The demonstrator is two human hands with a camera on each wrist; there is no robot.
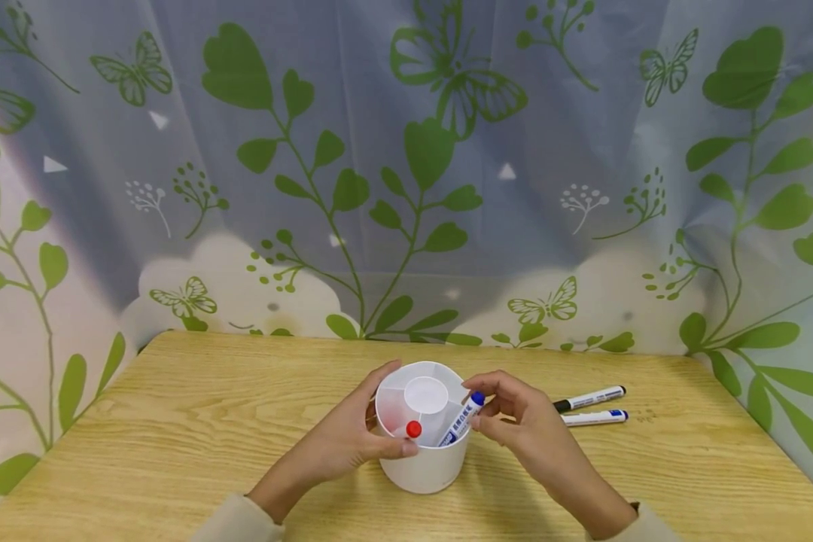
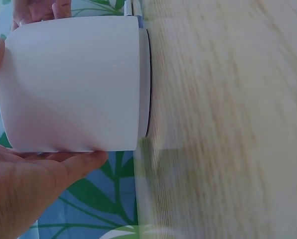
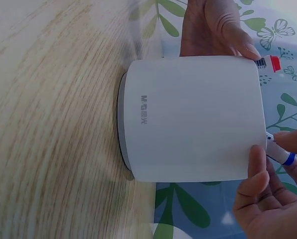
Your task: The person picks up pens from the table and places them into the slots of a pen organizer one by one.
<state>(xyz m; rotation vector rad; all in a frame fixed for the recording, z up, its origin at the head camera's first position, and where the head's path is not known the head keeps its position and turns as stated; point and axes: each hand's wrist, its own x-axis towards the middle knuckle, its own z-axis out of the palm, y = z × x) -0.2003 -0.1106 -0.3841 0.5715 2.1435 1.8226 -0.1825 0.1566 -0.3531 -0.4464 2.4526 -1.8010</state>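
A round white pen holder [image 1: 422, 470] with inner compartments stands on the table. My left hand [image 1: 335, 433] grips its left side, thumb at the front rim and fingers around the outside. Just by that thumb, the red cap [image 1: 414, 429] of a marker sticks up above the rim. On the right, a white whiteboard marker [image 1: 459, 423] with a blue end leans in the holder, its lower part hidden inside. My right hand [image 1: 525, 421] pinches this marker near its top, between thumb and fingers; one fingertip is at the holder's wall in the right wrist view.
Right of the holder, a black-capped marker [image 1: 592, 399] and a blue-ended marker [image 1: 596, 418] lie on the wooden table [image 1: 210, 406], partly behind my right hand. A patterned curtain [image 1: 352, 150] hangs along the table's back edge and sides.
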